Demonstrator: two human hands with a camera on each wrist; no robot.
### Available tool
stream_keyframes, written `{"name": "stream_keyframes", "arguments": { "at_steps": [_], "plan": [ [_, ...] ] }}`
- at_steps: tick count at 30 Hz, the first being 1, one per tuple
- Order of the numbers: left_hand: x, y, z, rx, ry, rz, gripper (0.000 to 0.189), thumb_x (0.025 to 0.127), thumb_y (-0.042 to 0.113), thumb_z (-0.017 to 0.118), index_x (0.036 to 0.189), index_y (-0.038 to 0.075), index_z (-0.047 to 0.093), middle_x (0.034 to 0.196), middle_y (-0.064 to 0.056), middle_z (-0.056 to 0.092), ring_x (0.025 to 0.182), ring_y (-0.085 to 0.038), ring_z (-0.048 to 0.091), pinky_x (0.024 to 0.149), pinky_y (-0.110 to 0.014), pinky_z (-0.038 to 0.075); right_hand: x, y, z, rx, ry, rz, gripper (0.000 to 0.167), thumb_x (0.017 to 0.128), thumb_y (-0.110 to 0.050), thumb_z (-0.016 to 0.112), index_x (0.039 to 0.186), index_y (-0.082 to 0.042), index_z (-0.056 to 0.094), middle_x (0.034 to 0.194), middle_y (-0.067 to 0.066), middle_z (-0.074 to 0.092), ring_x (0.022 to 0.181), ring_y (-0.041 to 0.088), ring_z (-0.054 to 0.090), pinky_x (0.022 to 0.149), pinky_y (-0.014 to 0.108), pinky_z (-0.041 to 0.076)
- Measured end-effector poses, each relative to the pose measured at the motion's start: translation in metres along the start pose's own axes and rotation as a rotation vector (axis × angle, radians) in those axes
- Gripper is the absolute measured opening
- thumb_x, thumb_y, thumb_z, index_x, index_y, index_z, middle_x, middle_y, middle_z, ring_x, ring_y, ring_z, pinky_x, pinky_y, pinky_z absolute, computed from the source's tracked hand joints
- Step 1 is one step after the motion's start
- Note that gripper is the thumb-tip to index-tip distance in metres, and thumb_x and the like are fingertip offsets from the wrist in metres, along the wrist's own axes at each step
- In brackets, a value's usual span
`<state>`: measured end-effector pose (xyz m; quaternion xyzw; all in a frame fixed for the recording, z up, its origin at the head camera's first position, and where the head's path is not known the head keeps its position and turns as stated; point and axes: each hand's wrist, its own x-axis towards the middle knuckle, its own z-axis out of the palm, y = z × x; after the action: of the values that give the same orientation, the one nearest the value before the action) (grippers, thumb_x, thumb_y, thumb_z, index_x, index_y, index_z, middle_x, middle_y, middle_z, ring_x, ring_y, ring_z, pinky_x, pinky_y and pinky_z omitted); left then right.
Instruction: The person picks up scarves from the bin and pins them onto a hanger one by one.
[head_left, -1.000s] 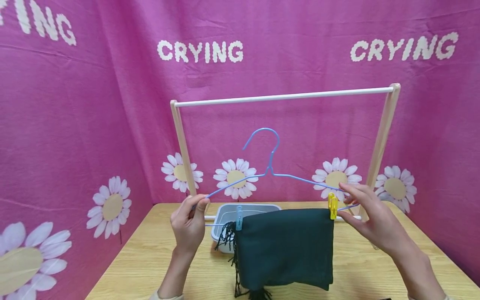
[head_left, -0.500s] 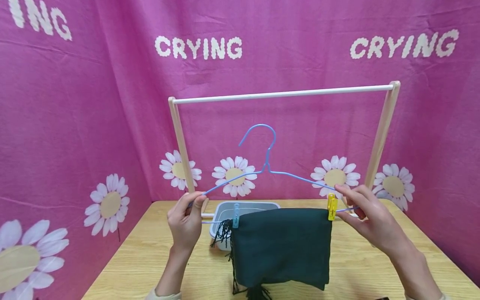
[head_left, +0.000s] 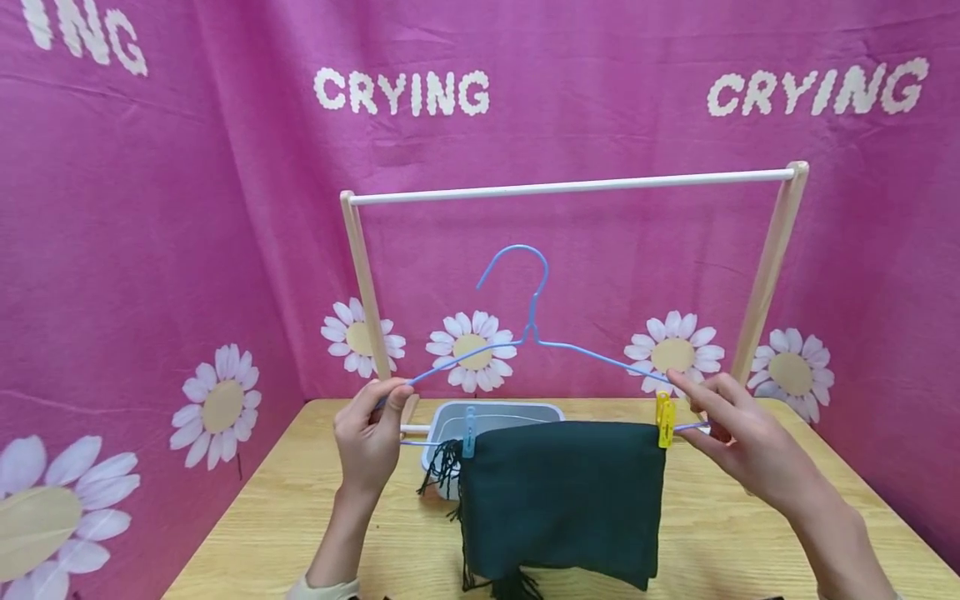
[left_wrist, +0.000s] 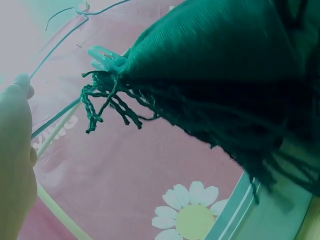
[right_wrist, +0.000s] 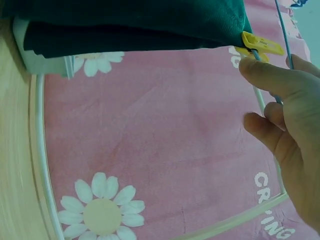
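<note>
Between both hands a blue wire hanger (head_left: 534,333) is held up, hook on top. Over its lower bar hangs a folded dark green fringed scarf (head_left: 562,500). A light blue clothespin (head_left: 469,432) clips the scarf at its left end, and a yellow clothespin (head_left: 665,419) at its right end. My left hand (head_left: 371,433) pinches the hanger's left corner with thumb and fingers. At the opposite corner my right hand (head_left: 750,437) grips the wire, its thumb near the yellow clothespin. In the left wrist view, black-looking fringe (left_wrist: 112,97) dangles by the blue clothespin.
Behind the hanger stands a rack with a white rail (head_left: 570,187) and wooden posts. A grey-white plastic basket (head_left: 495,410) sits on the wooden table (head_left: 720,533), partly hidden by the scarf. A pink flowered curtain (head_left: 247,167) encloses the table's back and sides.
The hanger has shifted slightly left and up in view, with the scarf still clipped on it. My right hand's fingers have settled closer round the wire. The camera view has moved a little.
</note>
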<state>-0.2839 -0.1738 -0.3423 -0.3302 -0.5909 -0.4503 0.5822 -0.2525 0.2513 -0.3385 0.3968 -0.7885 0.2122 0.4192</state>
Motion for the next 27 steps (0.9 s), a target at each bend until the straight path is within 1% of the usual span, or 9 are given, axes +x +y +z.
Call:
{"name": "stream_keyframes", "arguments": {
  "at_steps": [5,11,14,16,18,20,22,24,27],
  "plan": [
    [-0.001,-0.003,0.001,-0.003,-0.029,-0.014,0.019,0.090,0.017,0.071,0.091,-0.002,0.074,0.060,-0.004,0.048,0.051,-0.006,0.030,0.046,-0.018,0.022,0.001,-0.002,-0.001,-0.018,0.098,-0.090,0.068,0.098,-0.054,0.050,0.127,0.006,0.061,0.080,-0.001,0.045,0.072,-0.002,0.038,0.055,0.005,0.037],
    [-0.003,-0.009,-0.002,-0.012,-0.065,-0.074,0.006,0.087,0.004,0.073,0.091,-0.001,0.074,0.065,-0.005,0.054,0.053,-0.007,0.033,0.046,-0.018,0.025,-0.001,-0.002,0.001,-0.007,0.133,-0.101,0.065,0.098,-0.050,0.053,0.124,0.008,0.063,0.080,0.000,0.046,0.071,-0.004,0.040,0.056,0.003,0.040],
    [0.000,-0.012,0.000,-0.018,-0.067,-0.094,0.004,0.086,0.001,0.073,0.090,-0.001,0.074,0.065,-0.008,0.055,0.053,-0.005,0.035,0.046,-0.019,0.027,-0.003,-0.001,0.001,0.037,0.091,-0.058,0.066,0.096,-0.051,0.056,0.126,0.008,0.062,0.082,-0.002,0.048,0.074,-0.002,0.043,0.063,0.004,0.047],
    [0.004,-0.014,0.001,-0.016,-0.058,-0.089,0.004,0.085,0.000,0.074,0.090,0.000,0.074,0.063,-0.008,0.055,0.053,-0.004,0.036,0.046,-0.019,0.028,-0.004,-0.001,-0.002,0.135,0.008,0.018,0.062,0.094,-0.043,0.062,0.133,0.005,0.057,0.083,-0.005,0.050,0.072,-0.002,0.048,0.064,0.008,0.051],
    [0.009,-0.015,0.002,-0.008,-0.043,-0.075,0.004,0.085,0.001,0.074,0.089,0.000,0.075,0.061,-0.008,0.054,0.053,-0.004,0.037,0.046,-0.018,0.029,-0.004,0.000,-0.005,0.298,-0.094,0.101,0.057,0.093,-0.024,0.068,0.141,0.004,0.050,0.082,-0.006,0.052,0.068,0.001,0.054,0.060,0.013,0.052],
    [0.013,-0.016,0.004,0.004,-0.028,-0.050,0.006,0.086,0.005,0.074,0.089,-0.001,0.075,0.060,-0.007,0.052,0.053,-0.004,0.036,0.047,-0.018,0.029,-0.005,0.002,-0.009,0.456,-0.167,0.181,0.057,0.091,0.000,0.068,0.143,0.002,0.047,0.079,-0.006,0.055,0.061,0.004,0.058,0.056,0.018,0.052],
    [0.017,-0.017,0.006,0.019,-0.015,-0.018,0.011,0.088,0.010,0.073,0.088,-0.001,0.075,0.059,-0.006,0.049,0.053,-0.005,0.035,0.048,-0.018,0.027,-0.006,0.004,-0.010,0.566,-0.201,0.214,0.060,0.086,0.019,0.061,0.142,0.001,0.049,0.077,-0.002,0.057,0.057,0.009,0.060,0.053,0.023,0.050],
    [0.020,-0.017,0.008,0.026,-0.002,0.007,0.017,0.089,0.015,0.073,0.088,-0.001,0.075,0.058,-0.005,0.047,0.053,-0.005,0.033,0.049,-0.017,0.025,-0.006,0.004,-0.009,0.625,-0.169,0.229,0.055,0.087,0.023,0.054,0.138,0.001,0.053,0.071,-0.001,0.055,0.054,0.010,0.058,0.050,0.025,0.048],
    [0.022,-0.017,0.014,0.012,0.004,0.025,0.021,0.090,0.019,0.071,0.088,-0.002,0.075,0.060,-0.007,0.051,0.054,-0.006,0.033,0.049,-0.017,0.025,-0.002,0.001,-0.006,0.662,-0.018,0.199,0.047,0.087,0.024,0.053,0.130,0.006,0.058,0.069,0.001,0.051,0.051,0.008,0.052,0.044,0.025,0.044]
  ]
}}
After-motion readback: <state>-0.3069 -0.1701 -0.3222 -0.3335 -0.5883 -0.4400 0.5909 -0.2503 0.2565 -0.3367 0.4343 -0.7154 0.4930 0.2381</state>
